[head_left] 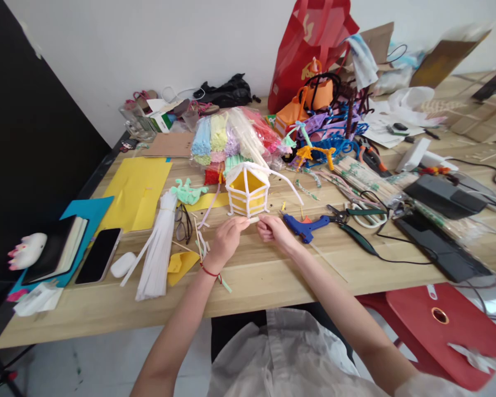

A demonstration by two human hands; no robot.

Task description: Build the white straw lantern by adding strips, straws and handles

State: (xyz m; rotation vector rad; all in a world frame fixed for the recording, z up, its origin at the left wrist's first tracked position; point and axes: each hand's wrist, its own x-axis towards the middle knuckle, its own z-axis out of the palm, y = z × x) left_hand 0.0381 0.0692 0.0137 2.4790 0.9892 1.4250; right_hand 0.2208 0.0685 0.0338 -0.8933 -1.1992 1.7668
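My left hand and my right hand are close together above the table, each pinching one end of a short white piece, which looks like a length of pipe cleaner. Just beyond them stands a small hexagonal house framed in white pipe cleaners, with yellow panels inside. A long white strand curves out from its right side. A blue glue gun lies to the right of my right hand. Left of my left hand is a bundle of white pipe cleaners.
Green-handled pliers, a black tablet-like slab and cords lie at right. Glasses, a phone and yellow sheets are at left. Bagged coloured pipe cleaners and a red bag stand behind.
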